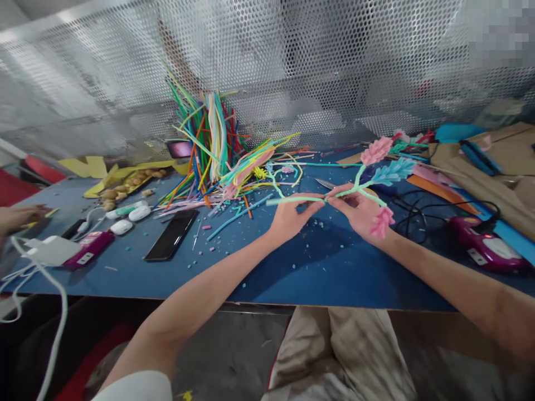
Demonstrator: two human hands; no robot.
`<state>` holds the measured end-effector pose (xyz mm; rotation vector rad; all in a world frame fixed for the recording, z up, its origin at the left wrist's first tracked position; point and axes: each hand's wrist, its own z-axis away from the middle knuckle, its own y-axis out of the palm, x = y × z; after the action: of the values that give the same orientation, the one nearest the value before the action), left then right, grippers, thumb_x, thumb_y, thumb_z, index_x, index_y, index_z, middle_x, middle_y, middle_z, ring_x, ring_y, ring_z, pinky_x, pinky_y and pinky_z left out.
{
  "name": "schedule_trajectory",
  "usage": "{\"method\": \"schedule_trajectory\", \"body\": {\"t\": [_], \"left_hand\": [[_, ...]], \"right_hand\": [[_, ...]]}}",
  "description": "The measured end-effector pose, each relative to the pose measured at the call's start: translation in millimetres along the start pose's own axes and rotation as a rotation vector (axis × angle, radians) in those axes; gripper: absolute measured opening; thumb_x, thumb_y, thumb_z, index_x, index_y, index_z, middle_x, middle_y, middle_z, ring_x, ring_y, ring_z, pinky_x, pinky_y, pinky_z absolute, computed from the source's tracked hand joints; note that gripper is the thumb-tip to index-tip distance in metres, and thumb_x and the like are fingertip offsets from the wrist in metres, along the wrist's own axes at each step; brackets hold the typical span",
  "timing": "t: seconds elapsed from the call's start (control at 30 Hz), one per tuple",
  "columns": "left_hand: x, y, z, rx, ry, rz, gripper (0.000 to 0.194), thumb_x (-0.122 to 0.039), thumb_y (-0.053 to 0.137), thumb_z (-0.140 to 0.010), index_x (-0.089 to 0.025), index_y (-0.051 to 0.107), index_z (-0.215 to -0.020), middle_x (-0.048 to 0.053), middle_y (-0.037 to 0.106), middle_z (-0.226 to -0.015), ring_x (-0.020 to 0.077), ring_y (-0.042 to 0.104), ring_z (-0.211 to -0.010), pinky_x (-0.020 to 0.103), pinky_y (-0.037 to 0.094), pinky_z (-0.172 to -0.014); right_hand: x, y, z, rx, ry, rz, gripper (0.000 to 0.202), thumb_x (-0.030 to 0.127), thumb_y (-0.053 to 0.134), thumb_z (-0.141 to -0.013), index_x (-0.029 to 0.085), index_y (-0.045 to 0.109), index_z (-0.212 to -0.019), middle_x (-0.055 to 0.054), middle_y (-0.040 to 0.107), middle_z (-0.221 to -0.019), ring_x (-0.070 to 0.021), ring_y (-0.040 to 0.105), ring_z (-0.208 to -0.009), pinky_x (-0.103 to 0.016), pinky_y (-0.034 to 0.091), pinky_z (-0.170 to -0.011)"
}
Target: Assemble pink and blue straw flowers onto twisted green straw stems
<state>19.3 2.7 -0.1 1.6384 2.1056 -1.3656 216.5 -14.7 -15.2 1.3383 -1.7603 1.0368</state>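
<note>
Both hands meet above the blue table on a pale green pipe-cleaner stem (346, 191). My left hand (291, 216) pinches the stem's left part, whose end sticks out past the fingers. Closed on it just to the right is my right hand (355, 209). The stem branches there into a pink leaf shape (377, 150), a light blue one (395, 171) and a darker pink one (381, 222) hanging over the right wrist. Behind my left hand stands a thin pale stem with a yellow flower (259, 172). A pointed metal tool (324, 182) lies behind the hands.
Colourful pipe cleaners (215, 139) pile up by the perforated metal screen (267, 67). A black phone (173, 235), white chargers and a purple power strip (88, 249) lie left; another strip (485, 245) and cardboard (501, 159) lie right. A person's hand (20, 218) shows far left.
</note>
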Motion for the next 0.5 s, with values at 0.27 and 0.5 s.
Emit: {"method": "schedule_trajectory", "body": {"t": [0.27, 0.5], "left_hand": [[-3.7, 2.8, 4.0, -0.019, -0.114, 0.1, 0.031, -0.048, 0.065, -0.091, -0.018, 0.074, -0.093, 0.004, 0.075, -0.086, 0.012, 0.063, -0.07, 0.026, 0.051, -0.067], [0.2, 2.0, 2.6, 0.026, -0.088, 0.067, 0.031, -0.047, 0.064, -0.091, -0.019, 0.076, -0.096, 0.004, 0.076, -0.089, 0.0105, 0.055, -0.061, 0.025, 0.046, -0.059]], "right_hand": [[3.7, 0.0, 3.4, 0.031, -0.058, 0.072, 0.019, 0.043, 0.071, -0.085, 0.026, 0.072, -0.092, -0.003, 0.074, -0.095, -0.0222, 0.068, -0.087, -0.04, 0.053, -0.084], [8.3, -2.3, 1.9, 0.086, -0.164, 0.145, 0.012, 0.038, 0.065, -0.09, 0.028, 0.071, -0.094, -0.003, 0.073, -0.099, -0.0225, 0.068, -0.097, -0.042, 0.052, -0.094]]}}
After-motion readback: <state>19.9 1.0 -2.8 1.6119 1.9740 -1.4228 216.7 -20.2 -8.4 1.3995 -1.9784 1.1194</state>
